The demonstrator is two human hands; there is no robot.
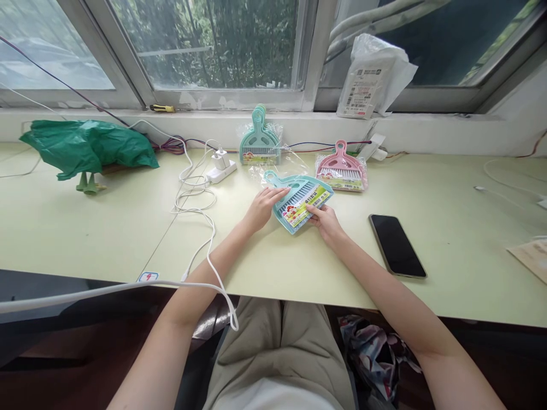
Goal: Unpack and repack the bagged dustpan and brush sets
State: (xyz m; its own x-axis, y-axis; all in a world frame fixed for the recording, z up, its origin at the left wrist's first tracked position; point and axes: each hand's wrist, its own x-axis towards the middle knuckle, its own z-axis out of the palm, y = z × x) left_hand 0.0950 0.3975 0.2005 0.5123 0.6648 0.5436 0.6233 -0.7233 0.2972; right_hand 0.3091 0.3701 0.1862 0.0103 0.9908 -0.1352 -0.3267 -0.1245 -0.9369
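Observation:
In the head view a turquoise dustpan and brush set (303,200) with a printed card label is held tilted above the table. My left hand (261,209) grips its left edge, fingers stretched over the front near the handle, thumb hidden. My right hand (325,222) pinches the lower right edge, with the thumb over the label. Clear plastic wrap (294,162) shows just behind the set. Farther back, several turquoise dustpan sets (258,139) stand stacked in clear bags. To the right lies a bagged pink dustpan set (342,169).
A black phone (397,245) lies right of my hands. White cables (194,199) run from a power strip (222,171) and cross over my left forearm. A green plastic bag (92,145) covers something at left. On the sill are a screwdriver (162,108) and a white package (367,80).

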